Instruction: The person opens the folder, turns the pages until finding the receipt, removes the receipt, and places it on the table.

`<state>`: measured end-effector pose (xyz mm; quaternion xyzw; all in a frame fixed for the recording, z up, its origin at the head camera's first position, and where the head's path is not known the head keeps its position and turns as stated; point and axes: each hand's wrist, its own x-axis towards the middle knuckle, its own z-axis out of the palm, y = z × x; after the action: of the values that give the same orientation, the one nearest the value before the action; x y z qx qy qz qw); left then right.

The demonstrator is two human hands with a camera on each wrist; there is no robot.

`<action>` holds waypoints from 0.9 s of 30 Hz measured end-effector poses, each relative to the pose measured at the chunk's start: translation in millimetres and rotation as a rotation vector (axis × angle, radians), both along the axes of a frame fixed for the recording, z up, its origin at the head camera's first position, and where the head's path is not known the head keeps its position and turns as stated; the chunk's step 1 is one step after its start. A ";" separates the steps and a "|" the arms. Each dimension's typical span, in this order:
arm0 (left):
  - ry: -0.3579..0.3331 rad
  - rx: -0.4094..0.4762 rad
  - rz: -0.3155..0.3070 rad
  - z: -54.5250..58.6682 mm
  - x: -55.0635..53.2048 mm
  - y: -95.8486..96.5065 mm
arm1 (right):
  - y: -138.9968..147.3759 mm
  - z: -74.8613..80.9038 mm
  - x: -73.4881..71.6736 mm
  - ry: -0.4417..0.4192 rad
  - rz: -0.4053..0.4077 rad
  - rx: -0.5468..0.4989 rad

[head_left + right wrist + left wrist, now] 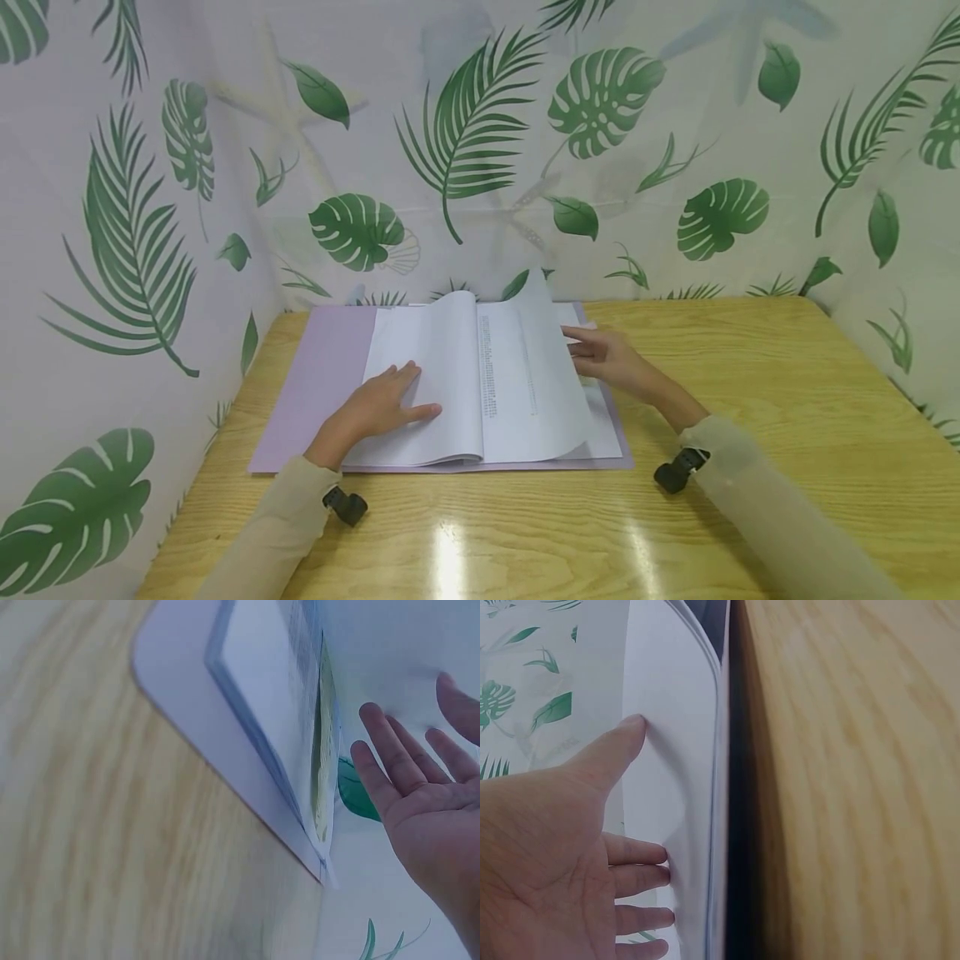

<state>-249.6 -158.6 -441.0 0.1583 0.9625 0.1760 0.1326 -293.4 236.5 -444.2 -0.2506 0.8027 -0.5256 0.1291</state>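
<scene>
An open lilac folder (330, 350) lies on the wooden table, with a thick stack of white sheets (450, 367) in it. My left hand (386, 402) rests on the turned sheets on the left side; in the left wrist view, the left hand (562, 847) has its fingers straight, their tips against the paper. A printed page (517, 375) on the right side stands partly lifted and curved. My right hand (611, 358) is at that page's right edge, some fingertips hidden by it. The right wrist view shows the right hand (427, 787) with extended fingers close to the page.
Under the folder is a wooden table (750, 383), which reaches well to the right and in front. Leaf-patterned cloth (480, 167) walls the back and both sides. A yellowish sheet (321, 750) shows among the papers. Small black devices (681, 469) sit on both wrists.
</scene>
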 end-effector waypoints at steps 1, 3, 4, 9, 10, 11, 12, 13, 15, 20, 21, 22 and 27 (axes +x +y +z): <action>0.000 0.000 0.000 0.1 0.0 -0.1 | -2.5 -0.9 -0.1 0.007 0.012 -0.001; 0.002 0.000 -0.003 0.3 0.0 -0.2 | -8.4 -2.3 0.3 0.004 0.039 -0.009; 0.005 0.002 -0.005 0.6 0.0 -0.2 | -11.6 -3.1 0.6 0.008 0.052 -0.008; 0.017 0.033 -0.012 3.4 0.4 1.2 | -28.2 -4.0 4.1 0.010 0.079 0.016; 0.019 0.042 -0.013 4.5 0.6 1.6 | -31.3 -4.1 4.7 0.010 0.081 0.019; 0.022 0.049 -0.015 5.4 0.9 2.1 | -34.2 -4.0 5.5 0.009 0.083 0.020; 0.026 0.058 -0.018 6.5 1.1 2.5 | -36.9 -4.0 6.0 0.009 0.079 0.022; 0.031 0.064 -0.021 7.5 1.4 3.0 | -39.4 -4.1 6.3 0.010 0.078 0.024; 0.047 0.074 -0.028 9.6 1.8 4.1 | -43.7 -5.1 6.3 0.021 0.079 0.027; 0.119 0.126 -0.034 15.3 1.4 8.4 | -52.8 -5.6 6.4 0.054 0.079 0.044; 0.135 0.146 -0.026 16.7 1.3 9.3 | -54.9 -5.1 6.7 0.060 0.078 0.050; 0.151 0.170 -0.017 18.3 1.1 10.5 | -56.7 -4.7 6.8 0.068 0.079 0.053; 0.269 0.316 0.003 30.4 3.9 16.4 | -64.7 -4.6 7.5 0.087 0.078 0.059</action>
<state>-245.8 -142.1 -410.7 0.1977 0.9322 0.3024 -0.0239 -285.9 171.8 -448.8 -0.3004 0.8124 -0.4848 0.1219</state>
